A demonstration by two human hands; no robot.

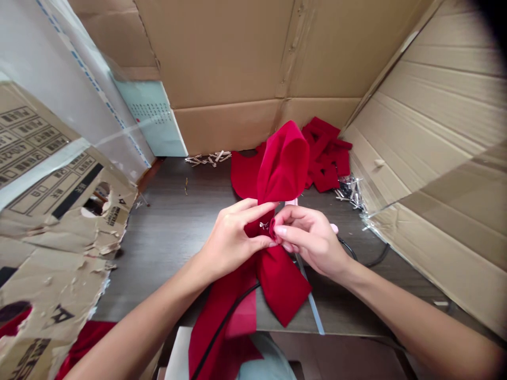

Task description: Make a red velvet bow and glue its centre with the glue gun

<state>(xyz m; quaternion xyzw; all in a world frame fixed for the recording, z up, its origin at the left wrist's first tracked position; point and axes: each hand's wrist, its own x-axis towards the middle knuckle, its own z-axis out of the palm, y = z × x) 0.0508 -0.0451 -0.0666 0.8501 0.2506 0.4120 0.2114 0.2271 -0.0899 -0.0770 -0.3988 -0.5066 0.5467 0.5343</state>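
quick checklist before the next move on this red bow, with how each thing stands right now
1. Left hand steadying the red fabric bow: ok, thumb and fingers are at its narrow middle.
2. Right hand on the folded fabric band: ok, fingertips pinch it.
3. Silver ornament in sight: ok, it shows between the hands.
4. Ornament firmly fixed: cannot tell, its underside is hidden.
5. Black cable out of the way: not ok, it crosses in front of the long red cloth.
6. Silver clips away from the hands: ok, piled at the far right.
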